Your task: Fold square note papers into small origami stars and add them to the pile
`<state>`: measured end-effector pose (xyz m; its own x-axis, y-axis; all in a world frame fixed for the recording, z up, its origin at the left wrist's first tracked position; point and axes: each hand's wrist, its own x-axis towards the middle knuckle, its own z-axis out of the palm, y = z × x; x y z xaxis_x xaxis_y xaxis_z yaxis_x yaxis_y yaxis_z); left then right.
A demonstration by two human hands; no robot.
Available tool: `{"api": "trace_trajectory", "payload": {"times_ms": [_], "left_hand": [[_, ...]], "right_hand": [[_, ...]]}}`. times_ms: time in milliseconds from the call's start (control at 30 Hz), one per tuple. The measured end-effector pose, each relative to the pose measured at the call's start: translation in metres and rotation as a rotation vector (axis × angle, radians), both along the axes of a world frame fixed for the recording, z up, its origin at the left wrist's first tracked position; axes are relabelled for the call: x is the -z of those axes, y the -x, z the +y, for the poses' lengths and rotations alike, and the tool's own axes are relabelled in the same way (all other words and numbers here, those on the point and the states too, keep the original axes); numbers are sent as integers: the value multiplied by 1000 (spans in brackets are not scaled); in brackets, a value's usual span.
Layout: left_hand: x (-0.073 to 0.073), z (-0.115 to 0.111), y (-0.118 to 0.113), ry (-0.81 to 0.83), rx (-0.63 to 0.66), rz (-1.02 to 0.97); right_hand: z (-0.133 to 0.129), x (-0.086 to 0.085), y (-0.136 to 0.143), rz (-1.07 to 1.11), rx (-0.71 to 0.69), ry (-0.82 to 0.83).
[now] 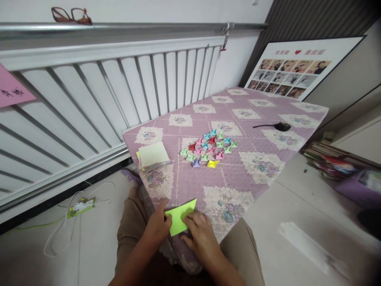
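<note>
A lime-green sheet of paper [180,215], folded to a rectangle, lies near the front edge of the table. My left hand [158,223] grips its left end, with the thumb on top and the index finger stretched along the side. On the right end, my right hand [202,231] has its curled fingers on the paper, the thumb below the lower edge. Further up stands a cluster of several small folded paper pieces [212,151] in green, pink, red, blue, yellow and purple. To their left is a stack of square paper sheets [154,155], pale on top.
A flowered purple tablecloth [190,180] covers the table. A black object with a thin tail [282,126] lies to the right. Behind are a white radiator [133,87] and a photo board [282,73]. On the floor, a power strip [81,207] trails cables.
</note>
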<state>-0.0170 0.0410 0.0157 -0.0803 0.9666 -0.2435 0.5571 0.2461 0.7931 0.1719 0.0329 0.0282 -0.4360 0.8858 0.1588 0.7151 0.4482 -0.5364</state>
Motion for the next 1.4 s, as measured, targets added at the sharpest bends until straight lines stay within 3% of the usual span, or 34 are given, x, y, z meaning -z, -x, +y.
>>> {"api": "trace_trajectory", "payload": {"times_ms": [100,167,333,467,800,1000,1400], "left_hand": [[2,-13,-1,169,-48,-214],[2,-22,2,166,-45,-223],[-6,-36,16,-260,100,100],[-11,-31,17,-355,293,229],[1,-8,18,-241,160,199],[-3,-5,15,-215,158,256],[5,-7,12,-158,154,326]], "right_hand": [[-1,4,-1,-17,-21,-19],[1,6,-3,-23,-57,-54],[2,11,-7,-6,-74,-114],[1,11,-4,21,-30,-123],[3,1,3,-54,187,-97],[8,1,9,-162,240,-84],[13,3,13,-212,279,-50]]}}
